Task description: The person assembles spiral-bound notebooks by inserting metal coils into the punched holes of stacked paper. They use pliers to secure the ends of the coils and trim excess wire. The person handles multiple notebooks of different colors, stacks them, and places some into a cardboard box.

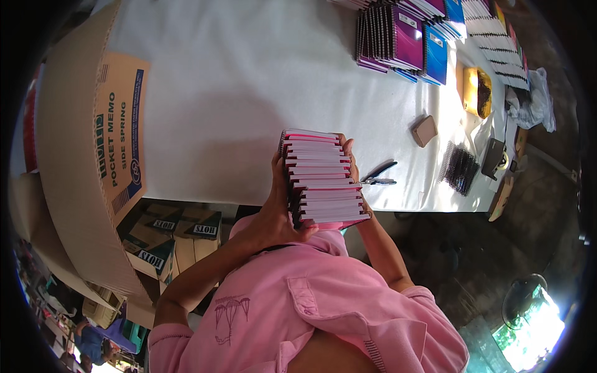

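Observation:
A row of several small spiral notebooks (pixel 322 177) with white page edges and pink-red covers is clasped between my two hands, over the table's near edge. My left hand (pixel 281 208) grips its left side, with the thumb at the near end. Along the right side lies my right hand (pixel 353 168), its fingers partly hidden behind the notebooks. Just right of that hand, pliers (pixel 380 175) with dark handles lie on the table.
Purple and blue notebook stacks (pixel 407 40) stand at the far right of the white table (pixel 205 93). Black spiral wires (pixel 460 169), a brown block (pixel 425 131) and a yellow container (pixel 477 92) lie nearer. A large cardboard box (pixel 81 143) stands at left, with smaller boxes (pixel 177 233) inside.

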`<state>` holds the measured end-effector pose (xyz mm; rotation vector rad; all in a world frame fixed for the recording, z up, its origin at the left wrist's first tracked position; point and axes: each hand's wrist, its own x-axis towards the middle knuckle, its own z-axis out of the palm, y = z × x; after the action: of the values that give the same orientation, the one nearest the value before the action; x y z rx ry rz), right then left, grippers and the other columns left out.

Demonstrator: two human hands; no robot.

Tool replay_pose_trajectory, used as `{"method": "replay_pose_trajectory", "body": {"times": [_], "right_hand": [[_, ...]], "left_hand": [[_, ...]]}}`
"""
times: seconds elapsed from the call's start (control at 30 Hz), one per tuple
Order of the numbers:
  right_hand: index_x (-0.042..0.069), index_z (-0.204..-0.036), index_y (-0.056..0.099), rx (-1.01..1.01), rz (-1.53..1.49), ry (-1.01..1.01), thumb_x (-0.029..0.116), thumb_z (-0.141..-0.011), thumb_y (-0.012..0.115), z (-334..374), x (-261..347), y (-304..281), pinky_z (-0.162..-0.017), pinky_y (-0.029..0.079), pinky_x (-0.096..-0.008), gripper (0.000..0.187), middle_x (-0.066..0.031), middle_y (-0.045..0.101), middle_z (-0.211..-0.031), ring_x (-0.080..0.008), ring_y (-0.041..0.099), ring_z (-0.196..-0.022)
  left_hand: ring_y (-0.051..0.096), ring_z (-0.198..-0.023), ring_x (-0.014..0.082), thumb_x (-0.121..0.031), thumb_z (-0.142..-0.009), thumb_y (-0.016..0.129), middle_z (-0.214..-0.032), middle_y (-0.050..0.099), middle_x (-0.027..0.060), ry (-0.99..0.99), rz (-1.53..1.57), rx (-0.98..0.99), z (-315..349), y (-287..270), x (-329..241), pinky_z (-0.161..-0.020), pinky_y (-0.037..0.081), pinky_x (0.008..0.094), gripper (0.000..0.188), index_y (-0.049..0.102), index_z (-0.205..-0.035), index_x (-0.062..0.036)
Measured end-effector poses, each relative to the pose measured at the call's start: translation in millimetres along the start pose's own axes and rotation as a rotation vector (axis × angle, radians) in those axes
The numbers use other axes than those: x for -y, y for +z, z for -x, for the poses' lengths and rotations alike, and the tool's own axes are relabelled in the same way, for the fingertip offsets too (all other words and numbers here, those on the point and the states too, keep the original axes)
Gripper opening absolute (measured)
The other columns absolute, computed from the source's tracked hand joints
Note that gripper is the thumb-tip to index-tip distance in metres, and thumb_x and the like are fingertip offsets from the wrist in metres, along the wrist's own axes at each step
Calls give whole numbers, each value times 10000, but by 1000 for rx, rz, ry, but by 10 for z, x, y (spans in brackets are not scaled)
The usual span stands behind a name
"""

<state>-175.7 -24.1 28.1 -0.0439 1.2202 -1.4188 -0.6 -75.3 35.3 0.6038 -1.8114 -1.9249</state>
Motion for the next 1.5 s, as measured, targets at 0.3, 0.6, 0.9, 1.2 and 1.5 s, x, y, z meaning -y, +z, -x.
{"method": "replay_pose_trajectory", "body": {"times": [0.3,0.6,0.9,1.2,1.5], "right_hand": [[34,-1287,532,142,-116,313,724,-916,273,-159,27,-207,-969,501,-374,825,-123,623,-1187,-192,596,-1110],[44,-1305,531,398,144,-200,471,-997,439,-942,1568,-109,-945,513,-433,535,-140,619,-1225,-246,617,-1113],[37,-1287,546,75,622,-613,448,-992,479,-2166,3603,432,-927,522,-436,510,-151,628,-1209,-260,630,-1091],[32,-1270,562,-45,883,-659,500,-971,487,-2755,3741,414,-935,511,-413,561,-150,634,-1198,-247,624,-1091],[28,-1254,578,-54,835,-684,553,-949,496,-2611,4064,277,-944,501,-390,613,-148,640,-1186,-234,618,-1090]], "left_hand": [[366,-1334,280,-221,-710,794,-1409,384,160,-398,321,-16,-337,-118,-135,-1108,316,400,1133,21,-1513,-14],[519,-1200,220,-297,-715,834,-1276,541,127,-371,368,-44,-1898,-379,-1056,-1038,408,366,1013,204,-1471,-54],[522,-1192,360,-690,-700,706,-1357,512,180,-311,128,171,-4199,-1048,-1608,-920,446,599,994,432,-1418,-60],[591,-1053,377,-631,-644,788,-1245,529,262,-310,237,154,-4836,-1224,-1312,-915,444,662,1015,453,-1342,26],[521,-1161,382,-624,-683,779,-1353,470,230,-352,311,92,-4753,-1132,-1379,-963,380,681,1006,406,-1394,-18]]}}
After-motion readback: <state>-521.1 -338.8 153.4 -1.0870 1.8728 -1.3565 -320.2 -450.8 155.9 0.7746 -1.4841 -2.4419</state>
